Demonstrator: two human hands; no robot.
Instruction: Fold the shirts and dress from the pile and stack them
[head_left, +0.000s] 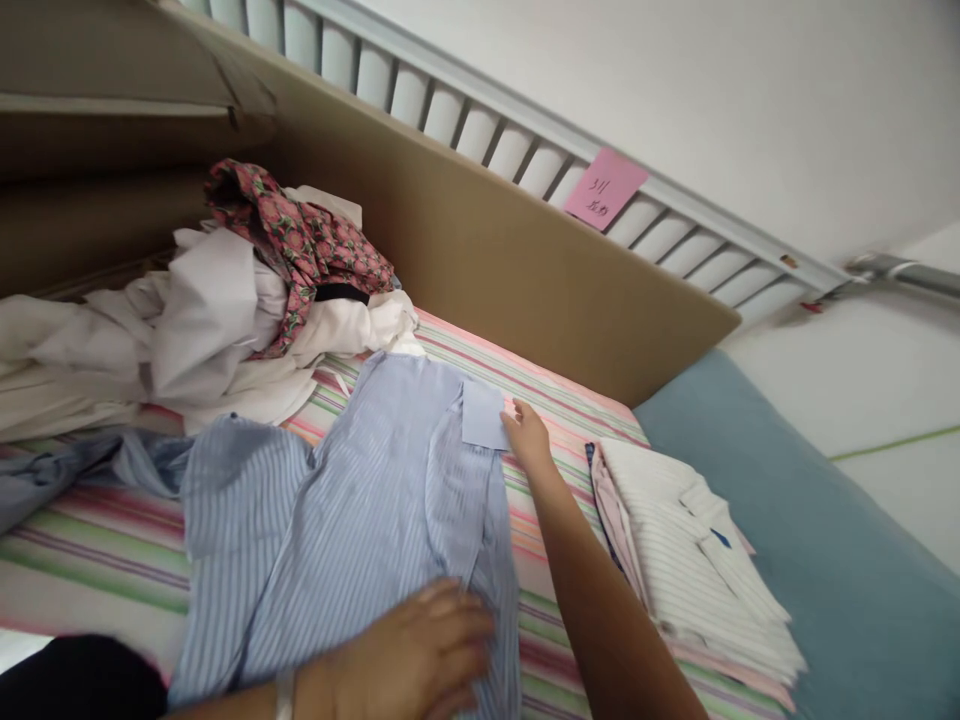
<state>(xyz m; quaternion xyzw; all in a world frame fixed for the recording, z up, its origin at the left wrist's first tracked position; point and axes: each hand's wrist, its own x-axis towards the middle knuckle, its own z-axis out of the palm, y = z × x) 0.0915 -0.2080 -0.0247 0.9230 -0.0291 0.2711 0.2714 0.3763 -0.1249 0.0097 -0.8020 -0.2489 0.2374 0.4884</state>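
Note:
A blue-and-white striped shirt (367, 480) lies spread on the bed, with one sleeve folded in along its right side. My right hand (528, 434) reaches to the far right of the shirt and pinches the edge of that sleeve's plain light-blue cuff (482, 415). At the near end, my left hand (420, 650) rests on the shirt with its fingers stretched and slightly blurred. The shirt's other sleeve (240, 480) trails out to the left.
A striped sheet (105, 590) covers the bed. Folded clothes (697, 540) are stacked at right beside a blue-grey surface (840, 540). White garments (202, 310) and a red floral garment (330, 240) pile at left. Cardboard (510, 250) stands behind, below a railing with a pink note (606, 188).

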